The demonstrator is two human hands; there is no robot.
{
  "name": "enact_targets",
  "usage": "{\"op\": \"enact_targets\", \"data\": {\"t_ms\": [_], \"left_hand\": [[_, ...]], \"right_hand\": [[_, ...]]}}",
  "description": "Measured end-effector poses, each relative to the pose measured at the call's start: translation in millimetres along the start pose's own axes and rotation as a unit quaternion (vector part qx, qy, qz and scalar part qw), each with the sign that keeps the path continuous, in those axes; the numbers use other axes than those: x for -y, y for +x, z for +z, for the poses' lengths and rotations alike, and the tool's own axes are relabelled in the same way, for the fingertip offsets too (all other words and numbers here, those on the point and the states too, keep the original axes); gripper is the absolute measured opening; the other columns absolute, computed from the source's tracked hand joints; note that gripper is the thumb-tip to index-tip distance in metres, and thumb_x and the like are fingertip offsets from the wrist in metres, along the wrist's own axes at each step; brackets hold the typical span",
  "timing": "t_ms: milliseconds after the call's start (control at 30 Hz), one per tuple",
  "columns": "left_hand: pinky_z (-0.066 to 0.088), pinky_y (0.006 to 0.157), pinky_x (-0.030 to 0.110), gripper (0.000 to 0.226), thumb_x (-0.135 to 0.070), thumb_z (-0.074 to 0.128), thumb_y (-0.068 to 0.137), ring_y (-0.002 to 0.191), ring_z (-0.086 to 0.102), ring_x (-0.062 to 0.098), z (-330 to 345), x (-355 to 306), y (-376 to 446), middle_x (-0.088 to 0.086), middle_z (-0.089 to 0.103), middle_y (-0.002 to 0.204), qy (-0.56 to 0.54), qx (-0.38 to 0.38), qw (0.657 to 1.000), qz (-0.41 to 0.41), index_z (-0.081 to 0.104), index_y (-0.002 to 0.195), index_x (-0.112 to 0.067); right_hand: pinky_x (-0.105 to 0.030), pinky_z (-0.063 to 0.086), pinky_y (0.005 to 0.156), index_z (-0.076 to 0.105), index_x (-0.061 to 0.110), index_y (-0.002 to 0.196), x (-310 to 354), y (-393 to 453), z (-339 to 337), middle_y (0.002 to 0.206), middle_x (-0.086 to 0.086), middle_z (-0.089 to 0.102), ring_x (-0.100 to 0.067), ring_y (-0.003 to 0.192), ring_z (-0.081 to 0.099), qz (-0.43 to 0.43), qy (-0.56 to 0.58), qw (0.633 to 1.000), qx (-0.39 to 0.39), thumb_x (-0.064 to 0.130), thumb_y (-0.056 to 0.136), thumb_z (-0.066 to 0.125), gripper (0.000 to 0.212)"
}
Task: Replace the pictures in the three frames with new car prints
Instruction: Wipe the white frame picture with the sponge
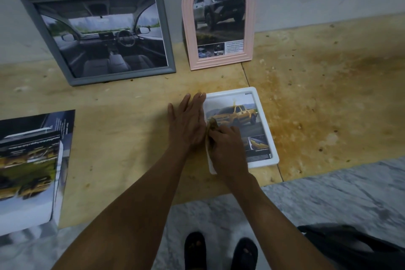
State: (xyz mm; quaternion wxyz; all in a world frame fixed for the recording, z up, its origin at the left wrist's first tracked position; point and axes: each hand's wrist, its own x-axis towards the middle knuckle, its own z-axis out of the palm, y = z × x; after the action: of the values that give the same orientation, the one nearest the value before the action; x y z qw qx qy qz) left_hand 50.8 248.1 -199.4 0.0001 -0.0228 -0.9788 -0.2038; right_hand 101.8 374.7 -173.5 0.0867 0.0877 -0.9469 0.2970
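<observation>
A small white frame [266, 125] lies flat on the plywood board, showing a yellow pickup print [243, 114]. My left hand [188, 120] lies flat with straight fingers against the frame's left edge. My right hand [225, 142] rests on the frame's lower left part, fingers curled around something small and brownish at that edge; what it is cannot be made out. A grey frame [168, 55] with a car-interior picture and a pink arched frame [188, 28] with a silver pickup picture lean against the wall behind.
A stack of car prints [32, 160] lies at the left on the plywood board [131, 116]. The board's front edge meets a marble floor [328, 193]. My sandalled feet [219, 252] stand below, with a dark bag [350, 245] at the lower right.
</observation>
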Motion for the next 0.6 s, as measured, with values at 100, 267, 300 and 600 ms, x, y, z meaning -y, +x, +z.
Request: {"op": "enact_targets", "data": {"t_ms": [100, 267, 300, 600], "left_hand": [[0.001, 0.120, 0.055, 0.078, -0.057, 0.008, 0.086, 0.152, 0.015, 0.019, -4, -3, -3, -0.005, 0.028, 0.161, -0.038, -0.022, 0.999, -0.001, 0.028, 0.154, -0.024], [0.005, 0.119, 0.058, 0.070, -0.051, 0.007, 0.092, 0.151, 0.018, 0.015, 2, 0, 0, -0.006, 0.035, 0.158, -0.077, -0.044, 0.996, -0.014, 0.032, 0.152, -0.026], [0.006, 0.118, 0.060, 0.065, -0.046, 0.009, 0.094, 0.151, 0.018, 0.014, 4, 2, 0, -0.007, 0.036, 0.157, -0.080, -0.053, 0.995, -0.011, 0.032, 0.152, -0.027], [0.003, 0.120, 0.055, 0.057, -0.041, 0.014, 0.099, 0.150, 0.018, 0.010, 6, -2, 0, -0.006, 0.037, 0.157, -0.095, -0.073, 0.992, -0.037, 0.036, 0.150, -0.027]], "right_hand": [[-0.030, 0.035, 0.073, 0.072, 0.005, 0.078, -5, 13, 1, 0.076, -0.010, 0.065, -0.029, 0.075, 0.056, -0.011, 0.009, 1.000, 0.022, 0.002, 0.084, 0.055, 0.018], [-0.029, 0.039, 0.075, 0.071, 0.007, 0.082, -11, 31, 3, 0.077, -0.010, 0.065, -0.028, 0.072, 0.056, -0.037, 0.004, 0.998, 0.047, 0.006, 0.085, 0.057, 0.014], [-0.031, 0.041, 0.074, 0.071, 0.007, 0.082, -13, 37, 3, 0.077, -0.010, 0.064, -0.028, 0.073, 0.056, -0.041, 0.005, 0.998, 0.053, 0.007, 0.086, 0.057, 0.015], [-0.033, 0.041, 0.074, 0.074, 0.001, 0.099, -33, 89, -28, 0.090, -0.018, 0.066, -0.035, 0.085, 0.058, 0.002, 0.050, 0.998, 0.023, -0.004, 0.083, 0.057, 0.023]]}}
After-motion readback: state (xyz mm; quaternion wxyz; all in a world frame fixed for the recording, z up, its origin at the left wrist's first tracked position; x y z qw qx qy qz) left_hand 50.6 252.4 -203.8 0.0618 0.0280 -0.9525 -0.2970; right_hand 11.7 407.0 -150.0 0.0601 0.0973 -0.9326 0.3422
